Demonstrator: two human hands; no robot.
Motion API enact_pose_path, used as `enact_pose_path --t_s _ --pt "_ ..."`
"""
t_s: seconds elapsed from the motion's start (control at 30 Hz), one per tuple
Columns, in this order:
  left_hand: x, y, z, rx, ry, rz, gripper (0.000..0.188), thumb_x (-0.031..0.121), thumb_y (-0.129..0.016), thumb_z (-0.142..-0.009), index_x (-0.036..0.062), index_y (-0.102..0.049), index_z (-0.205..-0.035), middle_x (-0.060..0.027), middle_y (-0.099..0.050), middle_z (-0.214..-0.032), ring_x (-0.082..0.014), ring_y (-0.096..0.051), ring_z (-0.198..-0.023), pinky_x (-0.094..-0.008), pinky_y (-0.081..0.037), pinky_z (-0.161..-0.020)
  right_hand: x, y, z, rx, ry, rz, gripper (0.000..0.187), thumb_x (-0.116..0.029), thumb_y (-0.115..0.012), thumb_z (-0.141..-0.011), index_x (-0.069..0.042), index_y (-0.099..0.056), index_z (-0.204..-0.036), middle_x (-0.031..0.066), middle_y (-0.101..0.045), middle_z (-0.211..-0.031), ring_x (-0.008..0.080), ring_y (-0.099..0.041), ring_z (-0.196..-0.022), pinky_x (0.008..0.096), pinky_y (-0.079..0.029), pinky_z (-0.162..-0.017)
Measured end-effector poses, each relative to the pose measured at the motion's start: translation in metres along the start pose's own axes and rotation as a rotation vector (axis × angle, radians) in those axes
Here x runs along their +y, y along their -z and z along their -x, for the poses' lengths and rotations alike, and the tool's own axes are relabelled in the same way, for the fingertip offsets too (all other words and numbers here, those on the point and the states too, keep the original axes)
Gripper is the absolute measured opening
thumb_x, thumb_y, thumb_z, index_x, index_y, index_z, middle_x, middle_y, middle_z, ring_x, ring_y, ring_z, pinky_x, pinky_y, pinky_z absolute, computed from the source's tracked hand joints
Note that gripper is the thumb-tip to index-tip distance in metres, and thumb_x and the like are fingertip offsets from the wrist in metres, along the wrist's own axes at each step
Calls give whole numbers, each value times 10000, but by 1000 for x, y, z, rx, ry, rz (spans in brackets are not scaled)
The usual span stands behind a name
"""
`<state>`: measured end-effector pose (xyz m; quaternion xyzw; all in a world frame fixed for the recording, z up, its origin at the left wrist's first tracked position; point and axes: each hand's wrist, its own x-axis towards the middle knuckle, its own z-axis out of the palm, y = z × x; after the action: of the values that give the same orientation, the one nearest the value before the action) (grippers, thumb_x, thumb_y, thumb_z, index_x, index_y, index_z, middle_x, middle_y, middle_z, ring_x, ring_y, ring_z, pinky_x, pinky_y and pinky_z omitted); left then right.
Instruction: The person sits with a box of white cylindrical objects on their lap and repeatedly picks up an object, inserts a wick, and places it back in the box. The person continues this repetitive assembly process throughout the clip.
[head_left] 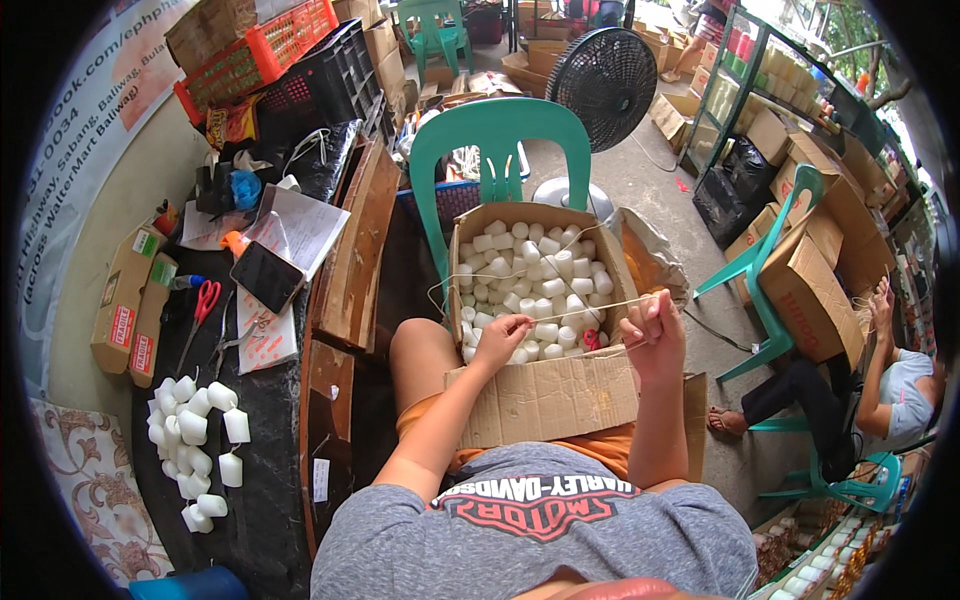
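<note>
A thin pale cord (pixel 585 312) runs nearly taut between my two hands, above an open cardboard box (pixel 545 400). My left hand (pixel 500 340) pinches it over the box's near left part. On the right, my right hand (pixel 655 330) is raised higher, its fingers curled closed on the cord. Many small white cylindrical pieces (pixel 553 287) fill the box, and loops of cord trail over them to the left. A small red object (pixel 591 339) lies among the pieces near the right hand; its kind is hard to make out.
The box rests against a green plastic chair (pixel 500 115). At left, a black-covered table (pixel 255 420) bears a bunch of white pieces (pixel 195 440), red-handled scissors (pixel 205 300) and a phone (pixel 267 277). A black fan (pixel 603 88) stands behind; another person (pixel 900 390) sits at right.
</note>
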<state>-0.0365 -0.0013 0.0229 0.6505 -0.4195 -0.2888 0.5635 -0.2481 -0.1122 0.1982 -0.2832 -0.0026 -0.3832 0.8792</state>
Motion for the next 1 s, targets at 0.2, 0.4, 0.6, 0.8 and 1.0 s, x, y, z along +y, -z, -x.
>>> enact_pose_path --t_s 0.2,0.4,0.6,0.8,1.0 --pt "14 1 2 22 -78 -184 142 114 -609 -841 28 -666 -939 -116 -660 -883 -209 -624 -761 -286 -484 -679 -7 -3 -2 -49 36 -77 326 -252 -424 -970 -28 -571 -784 -27 -371 -573 47 -298 -501 209 -334 -527" --pt "18 -2 1 42 -152 -262 113 82 -610 -814 32 -671 -895 -130 -653 -904 -278 -613 -827 -334 -484 -736 -9 -3 1 -52 72 5 335 -269 -401 -977 -35 -546 -785 -28 -355 -584 53 -309 -501 215 -354 -549" --pt "8 -2 2 32 -186 -342 90 92 -624 -792 40 -662 -855 -108 -646 -918 -281 -599 -850 -350 -475 -754 -23 -33 8 54 -33 576 250 -202 -510 -927 -7 -603 -801 8 -490 -613 67 -385 -517 230 -355 -522" --pt "9 1 -2 225 52 -351 155 195 -660 -780 42 -637 -788 -105 -611 -897 -259 -602 -754 -348 -472 -680 -34 -57 13 221 448 1707 158 -134 -500 -925 -28 -616 -913 21 -563 -661 68 -485 -573 233 -397 -531" --pt "-11 13 -19 275 108 -358 151 194 -664 -769 46 -661 -801 -126 -599 -909 -251 -587 -786 -351 -461 -714 -43 -51 24 -190 101 839 174 -70 -424 -937 32 -558 -983 127 -612 -909 139 -555 -742 256 -451 -681"
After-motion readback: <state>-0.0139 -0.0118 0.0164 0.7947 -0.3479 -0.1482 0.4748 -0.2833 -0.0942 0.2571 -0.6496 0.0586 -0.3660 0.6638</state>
